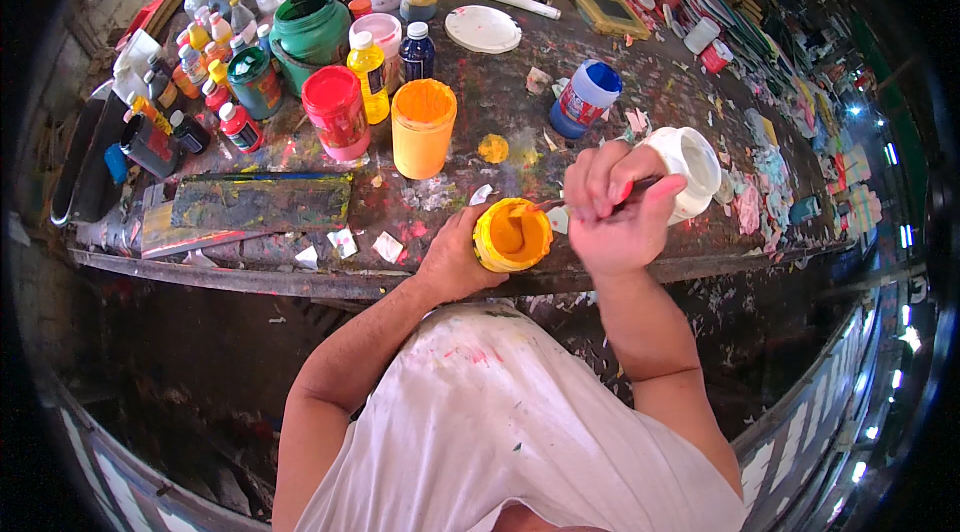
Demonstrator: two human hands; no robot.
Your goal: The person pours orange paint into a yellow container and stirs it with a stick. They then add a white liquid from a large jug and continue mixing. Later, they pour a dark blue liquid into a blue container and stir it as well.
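Note:
My left hand [457, 254] is wrapped around the side of a yellow jar of orange-yellow paint [484, 246] at the table's near edge. Whether the jar rests on the table or is held up cannot be made out. In my right hand [622, 210] is a thin stirring stick [551, 204], gripped near its far end. It slants leftward over the rim, with its tip down in the paint. Just behind my right hand stands an open white jar [708, 180]. A jar with blue paint inside [578, 110] is a little farther back, to the left.
An orange paint jar [421, 137], a red jar [335, 117], a yellow bottle [367, 82] and a green bucket [310, 37] crowd the left side. A paint-smeared board [262, 202] lies near the front edge. A white lid [483, 29] lies farther back.

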